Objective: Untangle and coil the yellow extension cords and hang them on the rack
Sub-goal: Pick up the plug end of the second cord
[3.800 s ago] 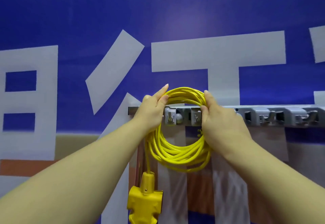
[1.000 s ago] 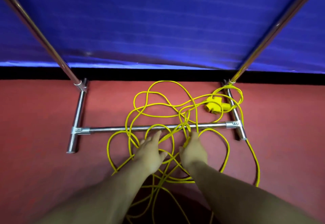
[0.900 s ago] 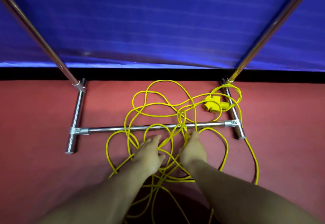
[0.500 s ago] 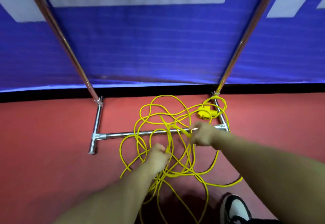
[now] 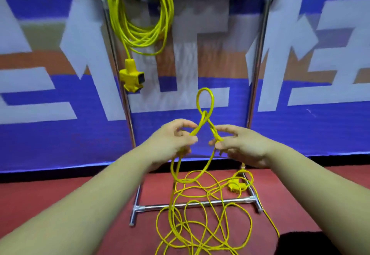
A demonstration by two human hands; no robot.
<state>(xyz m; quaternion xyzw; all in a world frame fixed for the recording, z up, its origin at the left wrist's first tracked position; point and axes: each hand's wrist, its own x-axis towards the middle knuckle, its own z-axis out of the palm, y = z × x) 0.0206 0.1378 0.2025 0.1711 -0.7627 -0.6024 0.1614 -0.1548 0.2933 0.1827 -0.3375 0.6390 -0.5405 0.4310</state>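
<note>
Slack from the second cord [image 5: 200, 224] is seen, in the head view, to have been lifted off the floor [image 5: 60, 204]. Half a second ago both hands were down in the tangle. A small twisted loop [image 5: 205, 102] is now held up between them, while most of that cord is left heaped on the floor across the base bar of the rack [image 5: 258, 54], with its socket block [image 5: 236, 186] near the rack's right foot. The first cord [image 5: 140, 20], which was being set on the hooks a few seconds ago, now hangs coiled at the rack's upper left. One cord is therefore judged finished, and the untangling of the other only begun.

The left hand [image 5: 174, 140] is raised with the forearm stretched forward, and the strand is pinched between thumb and fingertips. The right hand [image 5: 242, 144] is held just beside it, mirrored, and the other leg of the loop is pinched likewise. Finer finger detail is lost to blur.
</note>
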